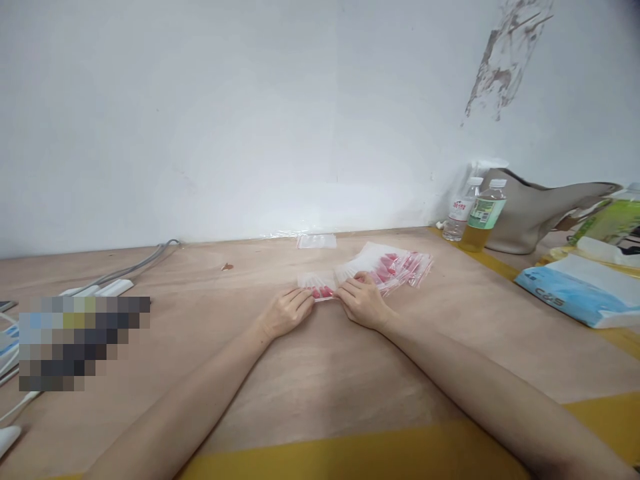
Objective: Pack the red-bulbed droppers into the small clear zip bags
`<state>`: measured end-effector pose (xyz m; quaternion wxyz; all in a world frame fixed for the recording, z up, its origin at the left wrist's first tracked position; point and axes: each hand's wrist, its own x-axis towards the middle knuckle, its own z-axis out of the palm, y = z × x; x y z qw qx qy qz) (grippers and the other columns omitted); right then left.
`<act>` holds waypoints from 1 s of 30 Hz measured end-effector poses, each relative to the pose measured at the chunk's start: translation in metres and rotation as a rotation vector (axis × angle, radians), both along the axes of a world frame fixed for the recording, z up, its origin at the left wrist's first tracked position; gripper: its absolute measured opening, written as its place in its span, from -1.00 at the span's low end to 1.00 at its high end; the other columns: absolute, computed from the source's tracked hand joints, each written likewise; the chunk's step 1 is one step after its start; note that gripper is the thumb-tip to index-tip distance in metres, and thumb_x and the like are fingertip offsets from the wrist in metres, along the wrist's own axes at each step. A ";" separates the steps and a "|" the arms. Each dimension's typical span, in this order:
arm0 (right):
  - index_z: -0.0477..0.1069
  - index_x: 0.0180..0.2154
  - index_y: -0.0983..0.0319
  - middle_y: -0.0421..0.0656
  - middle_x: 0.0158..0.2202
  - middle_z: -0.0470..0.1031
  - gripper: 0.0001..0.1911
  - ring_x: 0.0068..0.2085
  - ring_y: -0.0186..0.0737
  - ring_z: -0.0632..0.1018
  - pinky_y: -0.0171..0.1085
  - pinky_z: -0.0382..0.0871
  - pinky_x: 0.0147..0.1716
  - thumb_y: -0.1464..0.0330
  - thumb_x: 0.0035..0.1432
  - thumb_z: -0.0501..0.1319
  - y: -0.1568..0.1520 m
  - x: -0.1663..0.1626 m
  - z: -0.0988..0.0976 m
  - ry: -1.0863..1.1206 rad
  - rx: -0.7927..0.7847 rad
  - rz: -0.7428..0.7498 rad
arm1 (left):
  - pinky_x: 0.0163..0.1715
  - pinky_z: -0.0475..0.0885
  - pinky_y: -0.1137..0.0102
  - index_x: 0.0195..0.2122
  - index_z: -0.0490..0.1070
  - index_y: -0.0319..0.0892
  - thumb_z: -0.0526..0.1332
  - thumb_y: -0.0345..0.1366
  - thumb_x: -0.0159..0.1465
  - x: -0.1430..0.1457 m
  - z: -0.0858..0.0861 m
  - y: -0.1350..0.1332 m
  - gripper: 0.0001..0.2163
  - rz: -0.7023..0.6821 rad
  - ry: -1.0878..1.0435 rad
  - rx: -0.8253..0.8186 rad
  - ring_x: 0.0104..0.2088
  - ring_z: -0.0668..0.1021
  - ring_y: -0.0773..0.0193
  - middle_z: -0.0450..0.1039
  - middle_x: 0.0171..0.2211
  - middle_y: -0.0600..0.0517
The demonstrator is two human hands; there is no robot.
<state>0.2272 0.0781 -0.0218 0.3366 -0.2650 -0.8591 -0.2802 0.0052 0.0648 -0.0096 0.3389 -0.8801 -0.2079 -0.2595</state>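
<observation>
We pinch 1 small clear bag (320,285) of red bits with both hands, left hand (286,312) and right hand (361,303), mid-bench. A slippy pull may spill it, or bump the bag pile (393,267) just beside.

White wall (200,120), wooden table (325,373).

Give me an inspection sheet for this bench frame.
Surface: bare plywood tabletop with yellow-taped edge.
Job's things: small clear zip bag with red pieces; fanned pile of matching bags right of it.
Clutter: two plastic bottles, beige bag, blue tissue pack.
Grippers: left hand and right hand, fingers pinching the small bag.
Cables: grey cable far left.
Surroundings: white wall, scuffed upper right.
</observation>
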 end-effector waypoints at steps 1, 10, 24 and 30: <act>0.34 -0.43 0.28 -0.18 -0.50 0.36 -0.78 -0.39 -0.32 0.30 -0.21 0.00 -0.20 0.50 0.16 -0.04 0.000 0.001 0.000 0.005 -0.002 0.001 | -0.24 0.44 0.31 -0.33 0.38 -0.20 0.02 -0.44 0.25 -0.005 0.000 -0.001 -0.85 0.001 0.003 0.003 -0.29 0.54 0.25 0.49 -0.28 -0.03; 0.28 -0.54 0.29 -0.19 -0.56 0.33 -0.72 -0.45 -0.35 0.27 -0.22 0.01 -0.20 0.44 0.19 -0.04 -0.002 -0.001 0.003 0.009 0.052 -0.056 | -0.28 0.43 0.34 -0.47 0.33 -0.24 0.03 -0.40 0.27 -0.022 0.007 -0.005 -0.81 0.037 -0.034 0.005 -0.50 0.49 0.32 0.44 -0.53 0.03; 0.35 -0.14 0.24 -0.05 -0.13 0.41 -0.61 -0.07 -0.11 0.33 -0.03 -0.10 0.02 0.13 0.13 0.01 -0.007 0.055 0.025 -0.021 -0.294 -0.196 | 0.03 0.12 0.09 0.12 0.12 -0.12 -0.10 -0.07 0.29 0.035 0.007 -0.011 -0.57 0.326 -0.129 -0.650 0.12 0.19 0.03 0.14 0.11 -0.17; 0.30 -0.04 0.20 -0.07 -0.11 0.42 -0.62 -0.08 -0.14 0.37 -0.02 -0.10 0.05 0.22 0.14 0.02 -0.005 0.055 0.018 -0.116 -0.367 -0.197 | 0.09 -0.01 0.07 0.15 0.07 -0.05 -0.16 0.03 0.27 0.013 0.009 0.007 -0.52 0.367 0.024 -0.867 0.19 0.04 0.06 -0.02 0.19 -0.08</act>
